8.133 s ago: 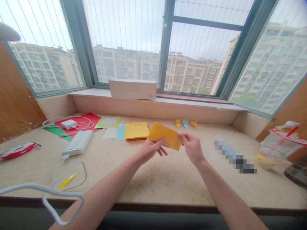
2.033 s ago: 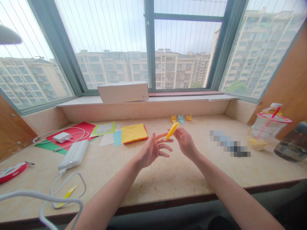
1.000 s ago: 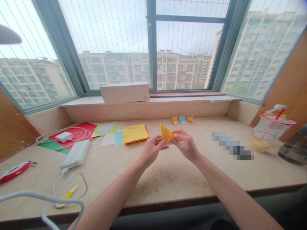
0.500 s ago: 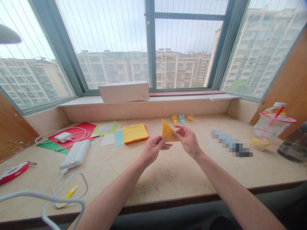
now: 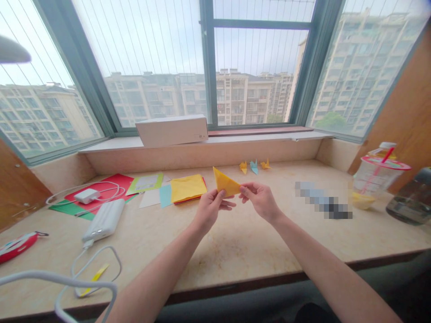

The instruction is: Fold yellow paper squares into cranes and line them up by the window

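Observation:
A folded yellow paper [image 5: 226, 183], triangular in outline, is held up above the counter between my two hands. My left hand [image 5: 210, 207] pinches its lower left part between thumb and fingers. At its right corner, my right hand [image 5: 257, 197] grips the paper with thumb and forefinger. To the left of the hands lies a stack of yellow paper [image 5: 188, 187] with red sheets beneath. Behind the hands stand two yellow paper cranes [image 5: 243, 167] and a light blue paper crane [image 5: 254, 167] in a row.
On the left lie red paper [image 5: 116, 183], a white charger [image 5: 86, 196], a power bank [image 5: 103, 220] and looping white cable [image 5: 60, 277]. A lidded cup with a straw [image 5: 379, 177] and a dark container [image 5: 411, 197] stand right. A white box [image 5: 172, 130] rests on the sill.
The yellow paper has turned, its pointed tip moving left. My right hand has shifted to its right corner and its fingers have closed in. My left hand keeps its hold.

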A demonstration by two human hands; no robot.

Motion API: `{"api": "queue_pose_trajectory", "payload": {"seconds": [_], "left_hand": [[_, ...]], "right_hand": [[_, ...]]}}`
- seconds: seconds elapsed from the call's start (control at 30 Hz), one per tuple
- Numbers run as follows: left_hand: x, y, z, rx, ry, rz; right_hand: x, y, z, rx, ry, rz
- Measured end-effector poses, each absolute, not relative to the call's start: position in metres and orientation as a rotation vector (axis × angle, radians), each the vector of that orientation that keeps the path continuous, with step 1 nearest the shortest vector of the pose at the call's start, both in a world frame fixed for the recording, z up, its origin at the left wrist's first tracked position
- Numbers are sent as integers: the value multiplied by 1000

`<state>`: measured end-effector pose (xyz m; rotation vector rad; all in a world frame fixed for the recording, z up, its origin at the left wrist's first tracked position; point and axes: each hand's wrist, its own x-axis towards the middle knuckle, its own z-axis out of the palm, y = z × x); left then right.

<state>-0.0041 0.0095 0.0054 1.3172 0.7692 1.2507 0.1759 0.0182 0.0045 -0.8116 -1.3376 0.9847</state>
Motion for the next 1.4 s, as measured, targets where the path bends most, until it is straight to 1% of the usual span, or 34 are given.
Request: {"api": "queue_pose_trajectory", "payload": {"seconds": [0.27, 0.5, 0.7, 1.03, 1.17, 1.33, 1.4], "left_hand": [[-5, 10, 4, 1369, 693, 1321], [-5, 9, 7, 1342, 716, 1343], [-5, 8, 8, 1333, 699, 1298], [-5, 10, 5, 1403, 726, 1256], [-5, 9, 6, 1418, 727, 1210], [-3, 9, 5, 1371, 734, 1333], [-4, 10, 5, 1365, 740, 1395]], "right_hand": [[181, 15, 11, -802, -1369, 1040], [186, 14, 14, -795, -1365, 990], [184, 13, 13, -716, -1406, 1114], [178, 13, 10, -754, -1336, 1062], [178, 13, 6, -814, -1344, 967], [171, 5, 1, -885, -1457, 784], [167, 1, 0, -873, -1558, 780]]}}
